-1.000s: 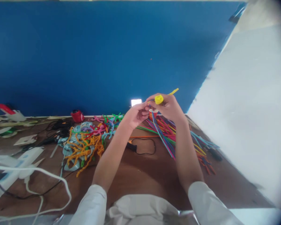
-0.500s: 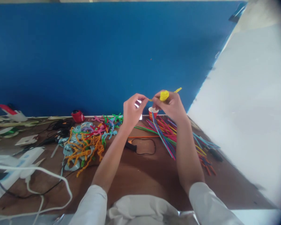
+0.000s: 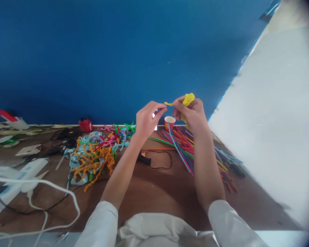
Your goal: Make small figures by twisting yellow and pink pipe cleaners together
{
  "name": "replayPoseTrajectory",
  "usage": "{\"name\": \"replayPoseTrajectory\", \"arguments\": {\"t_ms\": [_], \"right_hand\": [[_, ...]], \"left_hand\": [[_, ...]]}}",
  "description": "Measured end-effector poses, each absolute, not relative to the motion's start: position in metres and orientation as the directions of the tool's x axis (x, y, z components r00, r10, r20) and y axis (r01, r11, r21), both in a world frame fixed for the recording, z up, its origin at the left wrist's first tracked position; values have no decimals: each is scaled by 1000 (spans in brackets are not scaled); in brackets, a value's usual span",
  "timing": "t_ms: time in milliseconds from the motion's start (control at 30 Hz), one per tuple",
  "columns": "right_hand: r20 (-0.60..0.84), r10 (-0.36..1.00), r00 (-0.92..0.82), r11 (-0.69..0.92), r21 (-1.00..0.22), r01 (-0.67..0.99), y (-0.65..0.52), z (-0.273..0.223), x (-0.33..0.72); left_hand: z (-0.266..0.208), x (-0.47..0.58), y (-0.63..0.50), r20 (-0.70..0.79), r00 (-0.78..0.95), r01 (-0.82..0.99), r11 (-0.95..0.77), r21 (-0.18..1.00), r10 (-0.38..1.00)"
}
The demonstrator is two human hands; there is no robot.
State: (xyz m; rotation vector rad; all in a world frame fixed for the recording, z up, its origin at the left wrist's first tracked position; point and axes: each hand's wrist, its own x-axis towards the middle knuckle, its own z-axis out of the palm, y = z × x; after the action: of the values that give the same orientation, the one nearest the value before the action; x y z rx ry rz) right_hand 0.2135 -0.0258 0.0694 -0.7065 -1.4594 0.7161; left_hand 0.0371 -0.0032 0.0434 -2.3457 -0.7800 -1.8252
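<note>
A yellow pipe-cleaner figure (image 3: 189, 99) is gripped between the thumb and fingers of my right hand (image 3: 193, 115), raised above the back of the table. Its thick, coiled part sticks up over the knuckles, and another yellow piece shows below the fingers. One thin end (image 3: 168, 104) points left with a slightly bent tip. Just below that tip is my left hand (image 3: 149, 118), thumb and forefinger extended close together with a narrow gap; I see nothing held between them. My right fingers hide part of the figure.
Loose coloured pipe cleaners (image 3: 181, 147) lie on the right, by a red paper cup (image 3: 170, 121). Orange and multicoloured twisted pieces (image 3: 98, 161) are heaped left. A black-handled tool with a cord (image 3: 145, 159) lies between. A white power strip (image 3: 18, 188) and cables occupy the far left.
My left fingertips have come off the thin yellow end, which now shows free. My right hand has turned and moved slightly right, tilting the yellow figure; the piece pointing right is no longer visible there.
</note>
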Motion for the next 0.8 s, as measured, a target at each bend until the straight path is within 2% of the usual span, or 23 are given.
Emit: {"name": "replayPoseTrajectory", "arguments": {"t_ms": [100,200,467,667,800], "right_hand": [[536,843,-46,532,-843,-75,-24,69,216],[458,881,-116,442,-886,-138,-27,70,215],[361,910,-204,319,-924,-212,-34,72,214],[354,917,-184,305,-920,-247,-33,72,217],[368,913,-176,325,-917,-231,-30,70,214]], "left_hand": [[37,41,-1,964,153,573,-815,91,216],[33,43,1,986,91,644,-763,47,137],[29,37,7,982,186,604,-784,-145,-38],[22,44,7,982,169,560,-811,-169,-87],[23,48,2,995,98,528,-849,-30,25]]}}
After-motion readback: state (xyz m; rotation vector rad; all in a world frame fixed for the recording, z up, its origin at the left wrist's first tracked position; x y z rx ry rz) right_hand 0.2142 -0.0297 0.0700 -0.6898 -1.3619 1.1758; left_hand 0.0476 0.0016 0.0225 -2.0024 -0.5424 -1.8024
